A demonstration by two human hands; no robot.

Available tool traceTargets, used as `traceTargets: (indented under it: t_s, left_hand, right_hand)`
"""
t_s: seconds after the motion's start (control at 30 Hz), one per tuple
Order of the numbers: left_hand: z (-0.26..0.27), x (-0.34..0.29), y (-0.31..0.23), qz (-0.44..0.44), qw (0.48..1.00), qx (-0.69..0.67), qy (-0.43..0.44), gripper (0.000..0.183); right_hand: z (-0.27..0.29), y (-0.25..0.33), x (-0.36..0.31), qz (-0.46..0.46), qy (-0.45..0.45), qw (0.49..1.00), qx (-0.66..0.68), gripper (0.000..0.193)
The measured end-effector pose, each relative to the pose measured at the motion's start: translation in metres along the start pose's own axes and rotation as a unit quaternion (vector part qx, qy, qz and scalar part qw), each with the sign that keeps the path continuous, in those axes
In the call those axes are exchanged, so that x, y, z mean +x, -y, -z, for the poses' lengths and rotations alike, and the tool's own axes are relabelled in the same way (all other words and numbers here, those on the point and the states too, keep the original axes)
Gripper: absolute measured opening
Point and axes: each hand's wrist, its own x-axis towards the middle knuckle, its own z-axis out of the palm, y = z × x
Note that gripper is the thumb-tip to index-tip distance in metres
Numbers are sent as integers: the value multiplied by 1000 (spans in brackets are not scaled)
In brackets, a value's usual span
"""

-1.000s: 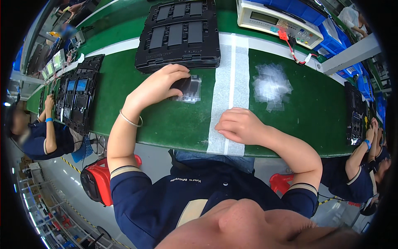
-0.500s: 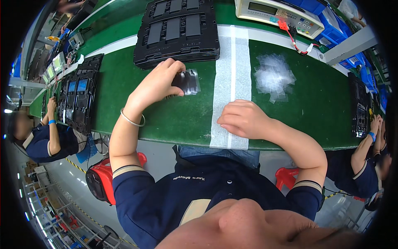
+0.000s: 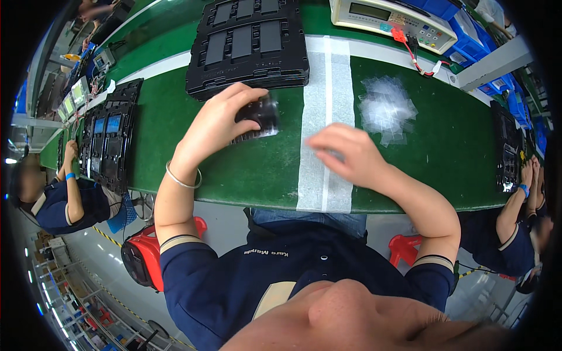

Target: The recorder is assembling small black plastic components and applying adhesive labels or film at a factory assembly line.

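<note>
My left hand (image 3: 219,120) is closed on a small dark glossy flat panel (image 3: 266,117), gripping it by its left side between thumb and fingers. Light glints along the panel's right and lower edges; its left part is hidden behind my fingers. Over the pale cloth strip (image 3: 313,105) is my right hand (image 3: 351,155), fingers curved toward the panel. Motion smears its fingertips, but a gap shows between thumb and fingers, with nothing visible in it. Just beyond my left hand stands a stack of black moulded trays (image 3: 249,73), with grey rectangular pieces in the top tray's pockets.
A heap of clear film pieces (image 3: 386,111) lies right of the strip on the green table (image 3: 445,152). Behind it stands a beige instrument (image 3: 392,23) with red and black leads. More black trays (image 3: 108,131) stand at far left. Other people work at both sides.
The panel has tilted and shifted slightly left in my left hand. My right hand has risen a little away from the table's near edge, its thumb parting from the fingers.
</note>
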Motion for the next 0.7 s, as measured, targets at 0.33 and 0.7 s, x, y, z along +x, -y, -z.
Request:
traceTargets:
  t_s: [0.33,0.7]
  left_hand:
    - [-19,2,-30,-135,979,-132,79,60]
    - [-36,14,-25,68,891,-396,212,25]
  right_hand:
    - [16,-7,21,-210,179,915,295,13]
    - [60,5,9,-49,282,942,174,7]
